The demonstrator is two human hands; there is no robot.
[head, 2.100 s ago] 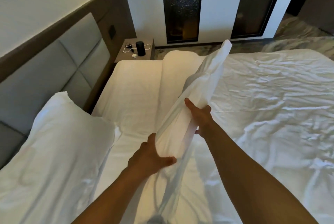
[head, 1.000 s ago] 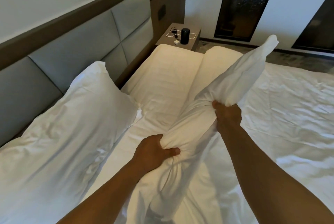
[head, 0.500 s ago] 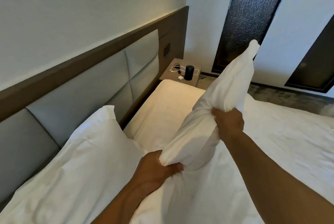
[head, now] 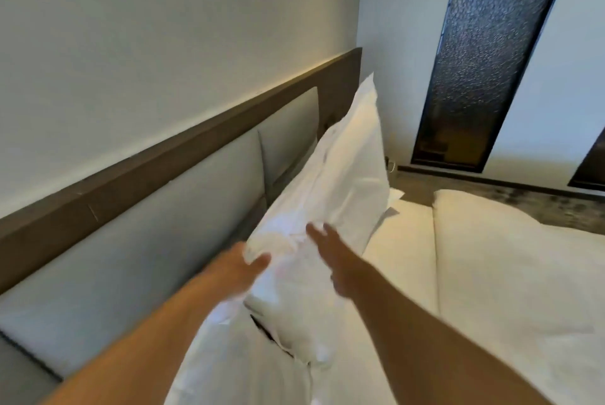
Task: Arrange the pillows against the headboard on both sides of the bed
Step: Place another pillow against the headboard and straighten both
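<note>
A white pillow (head: 343, 182) stands on end, tilted, in front of the grey padded headboard (head: 183, 208). My left hand (head: 239, 267) grips its lower left edge, thumb on the front face. My right hand (head: 330, 257) lies flat against the pillow's front with the fingers spread, not closed around it. A second white pillow (head: 235, 368) lies below, against the headboard at the near side; its lower part runs out of frame. The view is motion-blurred.
The white bed (head: 491, 273) stretches to the right, with a folded cover ridge along its far end. A brown wooden rail (head: 163, 159) tops the headboard. Dark glass panels (head: 484, 61) stand in the far wall. A white cable (head: 391, 166) shows beyond the pillow.
The pillow has swung up and left toward the headboard. My right hand has let go of its top edge and now rests flat on its face. The camera has tilted up.
</note>
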